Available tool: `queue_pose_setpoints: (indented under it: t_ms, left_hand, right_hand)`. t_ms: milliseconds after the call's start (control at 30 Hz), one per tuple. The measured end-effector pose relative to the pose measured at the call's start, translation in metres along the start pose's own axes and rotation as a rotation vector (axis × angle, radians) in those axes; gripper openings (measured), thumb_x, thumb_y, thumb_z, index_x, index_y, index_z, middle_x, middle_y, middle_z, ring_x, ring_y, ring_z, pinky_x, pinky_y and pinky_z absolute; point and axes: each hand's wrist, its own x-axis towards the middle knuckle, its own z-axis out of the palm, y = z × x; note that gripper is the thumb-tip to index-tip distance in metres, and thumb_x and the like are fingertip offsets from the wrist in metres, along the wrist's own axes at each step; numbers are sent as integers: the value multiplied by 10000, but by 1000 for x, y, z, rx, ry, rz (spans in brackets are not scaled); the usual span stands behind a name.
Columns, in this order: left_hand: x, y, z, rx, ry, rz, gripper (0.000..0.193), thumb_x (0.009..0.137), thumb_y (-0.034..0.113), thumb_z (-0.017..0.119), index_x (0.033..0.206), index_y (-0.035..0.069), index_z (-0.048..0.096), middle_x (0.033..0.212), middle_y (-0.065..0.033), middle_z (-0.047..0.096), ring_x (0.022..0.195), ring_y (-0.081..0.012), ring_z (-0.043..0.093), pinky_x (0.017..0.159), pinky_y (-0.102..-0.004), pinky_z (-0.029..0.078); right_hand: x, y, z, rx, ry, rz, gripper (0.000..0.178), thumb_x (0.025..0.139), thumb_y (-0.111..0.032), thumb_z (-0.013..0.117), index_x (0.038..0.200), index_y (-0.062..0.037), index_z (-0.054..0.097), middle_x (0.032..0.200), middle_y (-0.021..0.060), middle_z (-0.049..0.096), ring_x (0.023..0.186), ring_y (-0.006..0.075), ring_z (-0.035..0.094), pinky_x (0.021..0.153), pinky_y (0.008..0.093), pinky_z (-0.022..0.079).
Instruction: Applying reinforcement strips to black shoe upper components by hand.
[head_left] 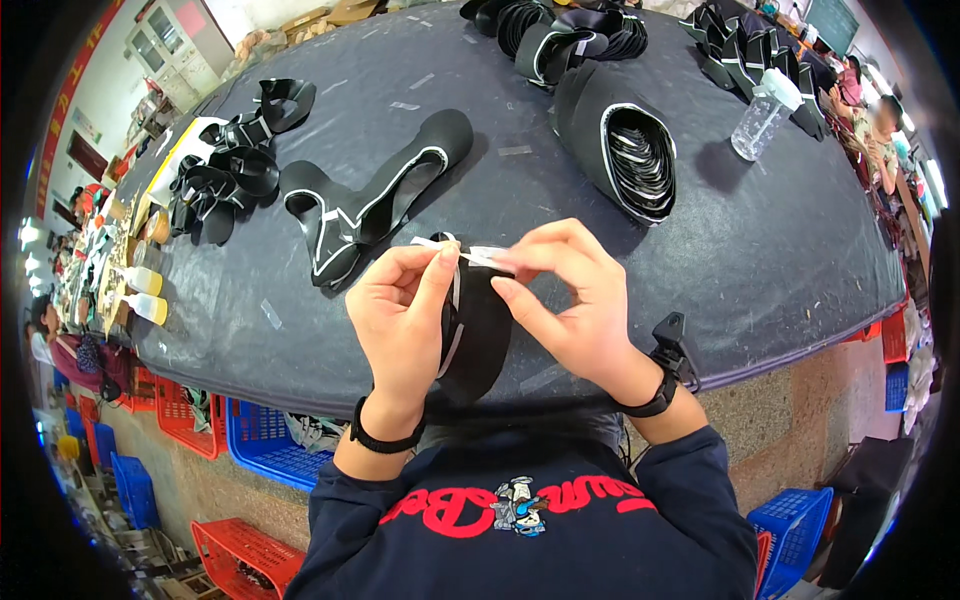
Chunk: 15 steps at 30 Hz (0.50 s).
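A curved black piece with white edging, which looks like a shoe upper, stands on the table edge in front of me. My left hand pinches a narrow white tape between thumb and forefinger at the piece's top edge. Opposite it, my right hand has its slightly blurred fingertips on the white tape's other part, with the thumb against the black piece's rim. Farther out lies another black upper, opened out, its white-taped edges showing. What the fingertips press together is partly hidden.
Nested black uppers lie ahead on the dark table cover, with more stacks at the far edge. A clear bottle stands right. Loose black pieces and yellowish bottles are left. Blue and red crates sit below.
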Motion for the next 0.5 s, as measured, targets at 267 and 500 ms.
queue_pose_setpoints:
  t_ms: [267, 500]
  left_hand:
    - [-5, 3, -6, -37, -17, -51, 41, 838, -3, 623, 834, -44, 625, 775, -26, 630, 674, -25, 549, 584, -143, 401]
    - [-8, 8, -6, -134, -120, -96, 45, 837, -19, 613, 861, -53, 630, 807, -53, 639, 722, -64, 581, 648, -168, 443]
  right_hand:
    - [11, 11, -12, 332, -156, 172, 525, 701, 35, 693, 1196, -66, 549, 921, 52, 522, 805, 109, 548, 717, 243, 484]
    - [20, 31, -18, 660, -269, 289, 424, 735, 111, 638, 1136, -24, 611, 889, 22, 504, 827, 95, 508, 727, 226, 446]
